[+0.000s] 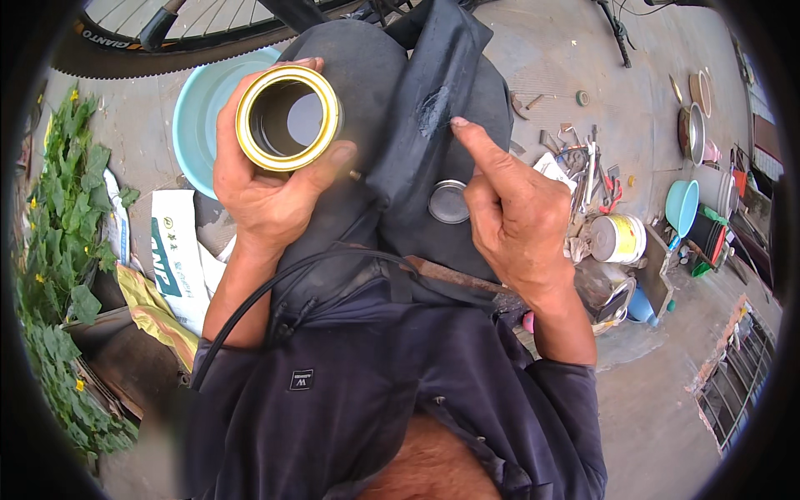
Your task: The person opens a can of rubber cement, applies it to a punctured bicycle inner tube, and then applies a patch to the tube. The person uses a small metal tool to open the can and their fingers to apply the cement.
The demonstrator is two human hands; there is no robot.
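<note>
My left hand [271,196] is wrapped round an open tin can [250,117] with a gold rim, its mouth facing up. A pale reflection shows on the liquid inside. Across my thighs lies a flattened black rubber inner tube [425,58] with a scuffed, greyish patch [433,111] on it. My right hand [521,208] has its index finger stretched out, the tip at the tube beside that patch, and its other fingers curled. No object shows in it. A round metal lid [450,202] rests on my right thigh, close to this hand.
Behind my knees stands a bicycle wheel [92,42]. A light-blue basin [193,125] sits beyond my left hand, with sacks [179,258] and leafy plants [62,208] further left. Scattered tools [583,167] and a white tub [618,237] lie at right. A rusty strip [462,275] crosses my lap.
</note>
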